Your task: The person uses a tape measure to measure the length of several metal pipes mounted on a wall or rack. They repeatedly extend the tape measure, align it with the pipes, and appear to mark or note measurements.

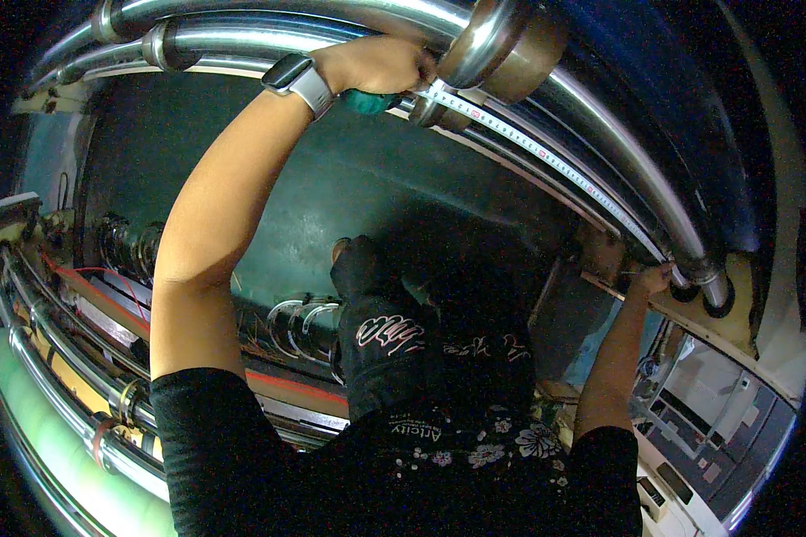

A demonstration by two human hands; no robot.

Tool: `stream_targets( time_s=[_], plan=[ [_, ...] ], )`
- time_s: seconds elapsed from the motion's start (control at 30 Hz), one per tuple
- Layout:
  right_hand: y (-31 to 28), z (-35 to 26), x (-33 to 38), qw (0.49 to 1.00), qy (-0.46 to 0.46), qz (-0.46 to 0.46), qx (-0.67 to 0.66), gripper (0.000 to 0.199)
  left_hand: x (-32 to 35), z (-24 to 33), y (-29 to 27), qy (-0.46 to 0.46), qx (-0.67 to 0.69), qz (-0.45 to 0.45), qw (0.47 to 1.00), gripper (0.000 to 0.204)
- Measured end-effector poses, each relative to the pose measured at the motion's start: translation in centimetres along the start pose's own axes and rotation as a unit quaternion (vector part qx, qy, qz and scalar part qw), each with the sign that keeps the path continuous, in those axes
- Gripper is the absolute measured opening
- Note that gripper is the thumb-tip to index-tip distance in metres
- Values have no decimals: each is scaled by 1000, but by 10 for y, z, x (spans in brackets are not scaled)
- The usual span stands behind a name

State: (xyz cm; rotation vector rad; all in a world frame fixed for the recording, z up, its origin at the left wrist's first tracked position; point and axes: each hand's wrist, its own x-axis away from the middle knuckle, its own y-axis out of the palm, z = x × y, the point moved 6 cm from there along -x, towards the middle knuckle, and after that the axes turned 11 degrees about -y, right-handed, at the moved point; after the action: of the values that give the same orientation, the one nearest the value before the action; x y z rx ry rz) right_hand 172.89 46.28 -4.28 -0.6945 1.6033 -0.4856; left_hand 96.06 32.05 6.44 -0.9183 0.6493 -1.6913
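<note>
A tape measure with a green case (365, 101) is held in my left hand (374, 64), fingers closed round it just beside a collar (485, 61) on the steel rods. Its white blade (539, 150) stretches out to the right, lying along a polished rod (613, 139). At the far end of the blade, near where the rods enter the side plate, my right hand (656, 277) pinches the blade's end. The fingertips there are small and dim. A watch with a grey strap (312, 89) is on my left wrist.
More steel rods with collars (159, 46) run along the top. Below is a dark green panel (304, 224). Round black parts with metal rings (303, 329), a red rail (295, 389) and lower rods (40, 367) lie at the left. A grey cabinet (703, 389) stands at right.
</note>
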Motion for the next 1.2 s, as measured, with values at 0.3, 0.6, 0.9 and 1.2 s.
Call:
stream_targets(
  time_s=[0.3,0.6,0.9,1.2],
  plan=[
    [-8,-38,10,967,92,-15,-236,53,-9,-4,8,-33,-47,-53,997,28],
    [11,-169,66,559,466,-37,-685,46,-1,-32,6,-81,39,29,996,26],
    [12,-181,68,571,470,-25,-673,54,11,-7,-4,-141,68,9,988,23],
    [10,-168,77,589,517,-61,-618,53,7,-20,2,-81,56,35,995,22]
  ],
)
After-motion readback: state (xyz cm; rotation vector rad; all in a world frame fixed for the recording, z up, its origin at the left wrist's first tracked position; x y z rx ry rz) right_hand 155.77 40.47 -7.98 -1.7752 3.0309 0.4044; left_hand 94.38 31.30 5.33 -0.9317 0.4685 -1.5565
